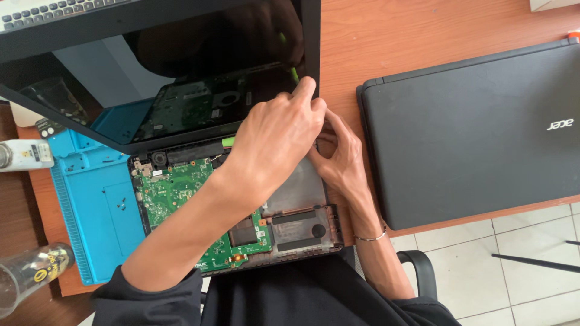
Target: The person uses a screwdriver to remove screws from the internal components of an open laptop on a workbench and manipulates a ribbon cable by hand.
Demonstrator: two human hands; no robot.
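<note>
head cam looking straight down, so starting nearest me: black office chair armrest peeks out over the pale tiled floor on the right, and both dark sleeves come up from the bottom edge. next up is the opened black laptop base with the green motherboard exposed, sitting at the near edge of the reddish-brown wooden desk, partly on a blue silicone repair mat. judging by that, the cover over the base is already off, board, heatsink pipe and the empty drive bay are all in plain sight, so the teardown looks well underway, and what seems left is around the hinge end where both hands are busy. left hand crosses over the board, fingers bunched together and pinching at the lower right corner of the tilted black screen panel; a bit of green, maybe a pry tool, shows near there but i can't tell who's gripping it. right hand, thin silver bracelet on the wrist, is tucked under the left, fingers curled and pressed on the base's right hinge corner. further out: a second closed black laptop to the right, well apart. far left there's a clear glass bottle and a small white bottle. count: two laptops, two hands, two bottles, one mat, one chair arm.
</note>
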